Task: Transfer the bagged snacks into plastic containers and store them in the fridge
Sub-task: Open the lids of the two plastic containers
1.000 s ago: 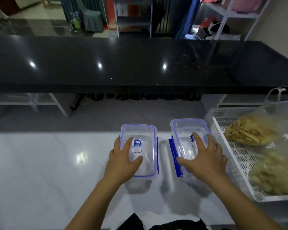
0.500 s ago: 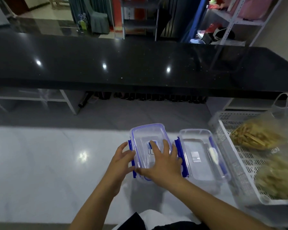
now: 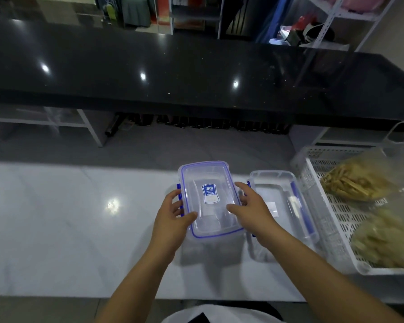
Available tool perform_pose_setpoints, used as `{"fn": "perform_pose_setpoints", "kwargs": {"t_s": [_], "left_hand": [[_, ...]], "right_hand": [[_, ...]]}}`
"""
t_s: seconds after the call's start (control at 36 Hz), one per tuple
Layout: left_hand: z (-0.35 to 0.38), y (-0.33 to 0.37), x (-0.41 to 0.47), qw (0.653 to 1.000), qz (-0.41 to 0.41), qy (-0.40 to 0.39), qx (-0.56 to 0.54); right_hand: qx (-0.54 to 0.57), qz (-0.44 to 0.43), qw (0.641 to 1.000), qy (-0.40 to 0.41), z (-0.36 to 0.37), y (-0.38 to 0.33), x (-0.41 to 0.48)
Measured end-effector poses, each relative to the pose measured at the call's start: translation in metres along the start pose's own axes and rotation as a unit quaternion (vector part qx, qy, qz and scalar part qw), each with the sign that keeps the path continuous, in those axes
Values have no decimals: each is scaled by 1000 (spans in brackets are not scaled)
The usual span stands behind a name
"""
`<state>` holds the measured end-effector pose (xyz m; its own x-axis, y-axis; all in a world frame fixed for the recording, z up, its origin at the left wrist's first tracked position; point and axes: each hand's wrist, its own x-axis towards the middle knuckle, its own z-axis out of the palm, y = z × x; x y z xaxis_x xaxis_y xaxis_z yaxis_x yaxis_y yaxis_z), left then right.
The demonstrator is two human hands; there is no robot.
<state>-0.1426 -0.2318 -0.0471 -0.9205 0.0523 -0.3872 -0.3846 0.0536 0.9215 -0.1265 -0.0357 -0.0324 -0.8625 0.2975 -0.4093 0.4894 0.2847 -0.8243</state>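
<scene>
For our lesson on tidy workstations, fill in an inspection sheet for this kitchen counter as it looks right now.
Surface: white counter, glossy, reflecting lights.
Job's things: lidded container between both hands; second container to its right; far snack bag and near snack bag in white basket.
Clutter: nothing seen.
Hands: left hand and right hand grip the lidded container's sides.
Cables: nothing seen.
Surroundings: black bar top, shelving behind.
</scene>
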Motion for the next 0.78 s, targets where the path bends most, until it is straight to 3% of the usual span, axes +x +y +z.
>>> {"fn": "perform_pose_setpoints", "kwargs": {"t_s": [0.25, 0.39, 0.61, 0.78], "left_hand": [[-2, 7, -7, 998, 43, 43, -15], [-23, 10, -31, 996, 37, 73, -21], [-81, 1, -56, 986, 16, 163, 42], [-158, -1, -55, 974, 20, 201, 103]], "right_hand": [[60, -66, 996, -8, -1, 6, -22], [83, -71, 990, -85, -7, -6, -34], [-54, -177, 957, -225, 47, -25, -42], [-218, -235, 902, -291, 136, -49, -45]]}}
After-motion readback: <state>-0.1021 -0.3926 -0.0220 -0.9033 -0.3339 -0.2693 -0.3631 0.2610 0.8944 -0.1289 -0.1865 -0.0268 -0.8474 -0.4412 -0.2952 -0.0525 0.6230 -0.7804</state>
